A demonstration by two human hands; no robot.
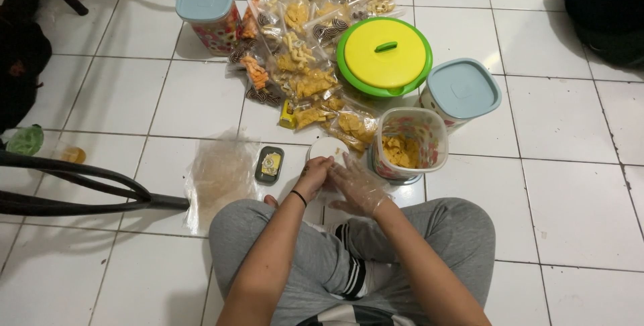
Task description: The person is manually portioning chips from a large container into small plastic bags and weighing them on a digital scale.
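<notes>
I sit cross-legged on a white tiled floor. My left hand [312, 177] is bare, with a black band at the wrist, and its fingers are closed on the edge of a small white round object [327, 148] in front of my knees. My right hand [359, 186] wears a clear plastic glove and touches the left hand's fingers at that same object. Just right of the hands stands an open clear container [409, 145] with a patterned wall, partly filled with yellow chips.
A heap of clear snack bags [302, 64] lies ahead, with a green tub with a yellow lid [384, 56] and two blue-lidded containers [463, 90] [208, 14] around it. A small dark tin [269, 165] and an empty plastic bag [218, 178] lie left. Black chair legs [80, 188] cross the left.
</notes>
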